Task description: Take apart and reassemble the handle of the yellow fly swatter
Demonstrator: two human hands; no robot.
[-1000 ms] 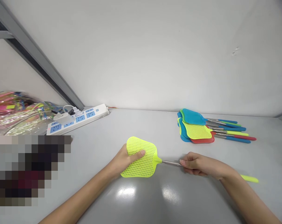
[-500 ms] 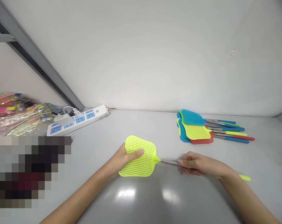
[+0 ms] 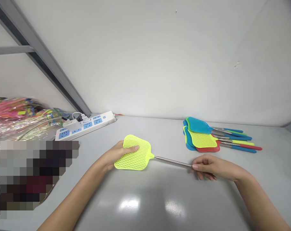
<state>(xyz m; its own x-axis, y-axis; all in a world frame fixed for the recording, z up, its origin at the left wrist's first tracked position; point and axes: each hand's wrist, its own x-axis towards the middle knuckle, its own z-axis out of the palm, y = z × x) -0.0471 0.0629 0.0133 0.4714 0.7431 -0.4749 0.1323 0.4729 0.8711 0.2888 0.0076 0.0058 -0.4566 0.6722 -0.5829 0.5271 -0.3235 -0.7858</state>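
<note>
A yellow fly swatter (image 3: pixel 142 157) with a perforated head is held across the table between my hands. My left hand (image 3: pixel 116 154) grips the head from its left edge, thumb on top and the other fingers hidden behind it. Out of the head runs a thin metal rod (image 3: pixel 173 161), sloping slightly down to the right. My right hand (image 3: pixel 205 167) pinches that rod between thumb and fingers. The swatter's handle end is hidden by my right hand and forearm. Behind my right hand lies a pile of fly swatters (image 3: pixel 203 141) in blue, yellow, green and red.
A white power strip (image 3: pixel 87 126) with plugs in it lies at the back left. Plastic-wrapped bundles (image 3: pixel 22 118) are heaped at the far left, beyond a blurred-out area. A pale wall (image 3: pixel 160 64) rises behind the grey table (image 3: pixel 155 199).
My left hand has moved left with the swatter head, and my right hand slightly right. More metal rod shows between them. The yellow handle end has gone out of sight behind my right arm.
</note>
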